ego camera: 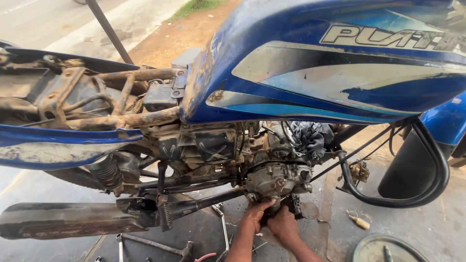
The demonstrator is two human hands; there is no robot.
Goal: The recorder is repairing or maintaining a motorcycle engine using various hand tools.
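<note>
Both hands, left hand [256, 217] and right hand [284, 224], press together gripping beneath the engine crankcase [276, 180], wedged between exhaust pipe [73, 219] and crash guard [427, 191].

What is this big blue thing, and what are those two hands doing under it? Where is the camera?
The camera sits on a person's head and looks down, so you see that person's own two arms reaching away from you. The big blue thing is a motorcycle: the shiny blue part is its fuel tank. The seat is off, so the rusty frame shows. Below hangs the grey engine, with a dark rag stuffed in above it. The left hand and right hand are side by side, pressed against the bottom of the engine. I cannot tell whether they hold anything. The long dark pipe is the exhaust. On the ground lie metal tools and a round pan.
</note>
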